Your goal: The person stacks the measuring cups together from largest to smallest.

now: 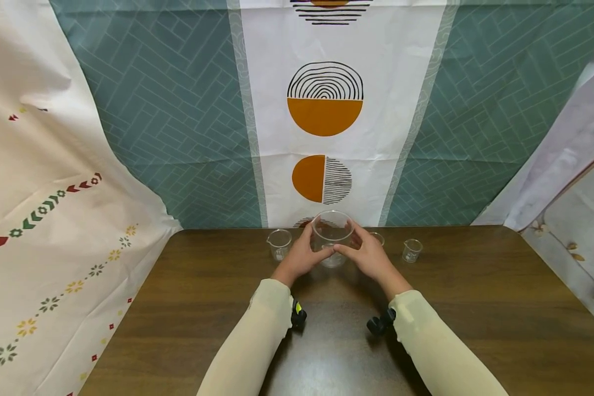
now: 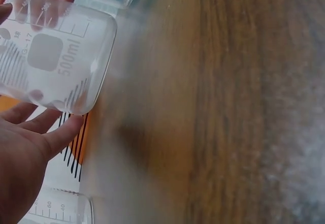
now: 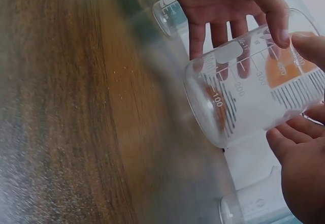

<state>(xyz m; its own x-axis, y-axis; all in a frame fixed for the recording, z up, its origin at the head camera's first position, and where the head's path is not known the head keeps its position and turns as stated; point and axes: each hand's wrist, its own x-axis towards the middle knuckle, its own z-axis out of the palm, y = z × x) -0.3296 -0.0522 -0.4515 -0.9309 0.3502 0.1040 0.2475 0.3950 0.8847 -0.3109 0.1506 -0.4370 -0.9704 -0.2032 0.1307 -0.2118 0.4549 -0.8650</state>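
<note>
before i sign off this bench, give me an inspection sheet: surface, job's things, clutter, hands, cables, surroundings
Surface: brown wood-grain table, with a light glare.
Job's things: large clear 500ml beaker, rim up, no contents seen.
Clutter: three smaller glass vessels: left beaker, partly hidden beaker, far-right beaker.
Hands: left hand and right hand hold the large beaker from either side, thumb tips close together on its near side.
Cables: nothing seen.
Surroundings: teal-and-white hanging cloth behind, cream patterned cloth at left, floral cloth at right.
</note>
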